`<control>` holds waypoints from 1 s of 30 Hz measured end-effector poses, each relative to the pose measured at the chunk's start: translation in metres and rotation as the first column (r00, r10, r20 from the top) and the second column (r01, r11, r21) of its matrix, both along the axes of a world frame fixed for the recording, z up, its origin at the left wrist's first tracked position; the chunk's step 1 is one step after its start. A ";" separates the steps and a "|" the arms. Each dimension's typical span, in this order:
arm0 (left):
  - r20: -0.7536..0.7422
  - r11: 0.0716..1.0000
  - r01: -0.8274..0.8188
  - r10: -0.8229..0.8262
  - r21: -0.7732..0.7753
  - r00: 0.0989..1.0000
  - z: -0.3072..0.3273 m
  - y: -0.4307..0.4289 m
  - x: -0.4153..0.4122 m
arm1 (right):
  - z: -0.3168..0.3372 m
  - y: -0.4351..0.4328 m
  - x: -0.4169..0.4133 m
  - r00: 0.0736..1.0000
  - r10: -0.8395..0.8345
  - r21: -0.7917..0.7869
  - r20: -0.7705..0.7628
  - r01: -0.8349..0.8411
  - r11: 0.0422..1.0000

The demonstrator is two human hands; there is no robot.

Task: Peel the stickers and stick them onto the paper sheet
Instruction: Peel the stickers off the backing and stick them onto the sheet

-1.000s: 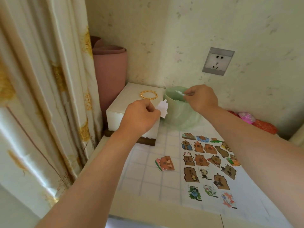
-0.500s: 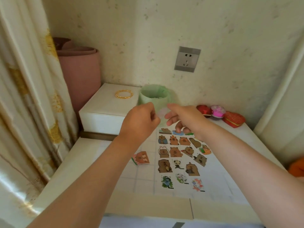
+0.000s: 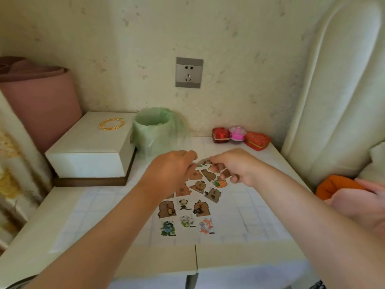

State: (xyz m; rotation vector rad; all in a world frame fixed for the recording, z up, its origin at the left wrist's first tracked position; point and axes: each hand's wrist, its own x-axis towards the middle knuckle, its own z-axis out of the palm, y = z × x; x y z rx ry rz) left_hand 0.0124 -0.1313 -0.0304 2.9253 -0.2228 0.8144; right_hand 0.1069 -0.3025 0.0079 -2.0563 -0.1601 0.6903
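Stickers (image 3: 183,207) lie in rows on the paper sheet (image 3: 250,215). Head view: both hands have come down from the green-lined bin (image 3: 152,126) to just above the sheet's far rows. The left hand (image 3: 173,170) pinches a pale peeled sticker (image 3: 203,162) at its fingertips. The right hand (image 3: 235,165), fingers curled, meets it; its grip cannot be determined. A second ago the right hand was at the bin. Judgement: backing discarded, placement next.
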 end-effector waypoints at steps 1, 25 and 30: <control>-0.090 1.000 -0.017 0.018 0.020 0.996 0.000 -0.003 0.001 | -0.003 -0.007 0.002 1.000 0.012 -0.030 0.002 -0.012 0.999; -0.455 0.301 -0.398 -0.147 -0.866 0.878 -0.006 -0.064 -0.007 | -0.021 -0.064 -0.009 0.975 0.127 0.041 0.181 -0.137 0.990; -0.433 0.255 -0.384 -0.176 -0.888 0.884 -0.003 -0.076 -0.011 | -0.021 -0.081 -0.017 0.990 0.094 0.125 0.103 -0.106 0.986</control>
